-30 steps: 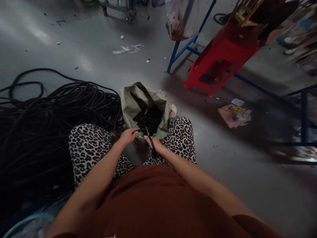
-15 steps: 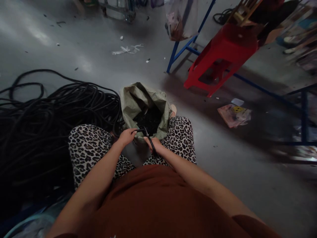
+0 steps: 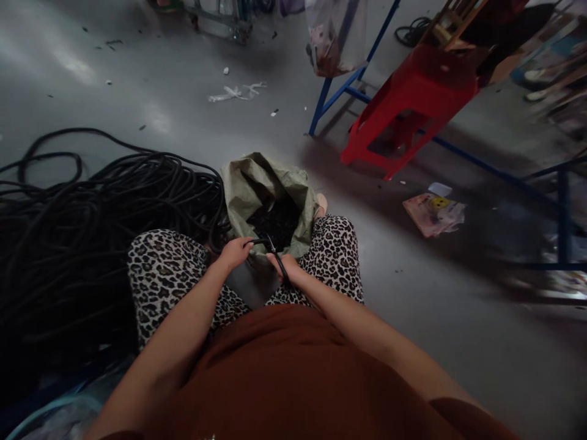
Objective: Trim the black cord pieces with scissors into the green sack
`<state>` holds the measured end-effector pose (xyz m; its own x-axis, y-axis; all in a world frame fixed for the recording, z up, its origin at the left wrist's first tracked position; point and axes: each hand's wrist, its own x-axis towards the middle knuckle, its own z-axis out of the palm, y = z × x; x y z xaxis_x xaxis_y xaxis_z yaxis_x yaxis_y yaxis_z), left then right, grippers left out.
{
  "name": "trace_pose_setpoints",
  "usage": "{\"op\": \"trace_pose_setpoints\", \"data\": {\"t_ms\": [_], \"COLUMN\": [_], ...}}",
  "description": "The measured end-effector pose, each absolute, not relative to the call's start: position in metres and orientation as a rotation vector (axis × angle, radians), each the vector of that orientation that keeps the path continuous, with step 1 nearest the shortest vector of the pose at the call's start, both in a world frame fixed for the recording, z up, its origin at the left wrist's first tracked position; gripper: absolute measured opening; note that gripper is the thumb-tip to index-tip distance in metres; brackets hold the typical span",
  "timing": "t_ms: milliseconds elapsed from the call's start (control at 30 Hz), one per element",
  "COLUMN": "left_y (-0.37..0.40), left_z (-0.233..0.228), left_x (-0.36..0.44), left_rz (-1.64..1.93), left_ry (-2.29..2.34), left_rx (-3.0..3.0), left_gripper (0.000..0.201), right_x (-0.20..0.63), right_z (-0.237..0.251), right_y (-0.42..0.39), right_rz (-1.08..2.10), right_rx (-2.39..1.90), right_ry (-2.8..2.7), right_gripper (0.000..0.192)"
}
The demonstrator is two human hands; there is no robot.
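Between my knees stands an open woven sack (image 3: 236, 194) with small black pieces (image 3: 275, 223) inside. My left hand (image 3: 236, 252) is closed on a black rubber tube (image 3: 259, 241), whose end points right over the sack's near rim. In my right hand (image 3: 285, 265) is a pair of scissors (image 3: 280, 264) with black handles, the fingers wrapped round them. The scissor blades meet the tube near its end; whether they are fully closed I cannot tell. A big tangled heap of black tubing (image 3: 137, 189) lies on the floor to the left of the sack.
A red plastic stool (image 3: 413, 110) stands at the upper right beside a blue metal frame (image 3: 321, 104). From the frame hangs a clear plastic bag (image 3: 337, 43). A printed packet (image 3: 433, 212) and white plastic scraps (image 3: 233, 93) lie on the grey floor.
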<state>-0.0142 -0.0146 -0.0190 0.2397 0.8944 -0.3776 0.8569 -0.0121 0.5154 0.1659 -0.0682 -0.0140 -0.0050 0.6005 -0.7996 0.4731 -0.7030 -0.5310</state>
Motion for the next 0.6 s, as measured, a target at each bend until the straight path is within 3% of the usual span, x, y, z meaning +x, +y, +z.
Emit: {"op": "trace_pose_setpoints", "data": {"t_ms": [600], "left_y": [-0.016], "left_z": [-0.017], "left_x": [-0.015], "left_rz": [0.146], "left_ry": [1.586], "left_rx": [1.816], "left_gripper": [0.036], "right_x": [0.168], "right_z": [-0.025], "right_y": [-0.069], "right_rz": [1.823], "right_rx": [-2.121], "right_ry": [-0.984], "right_gripper": [0.05]}}
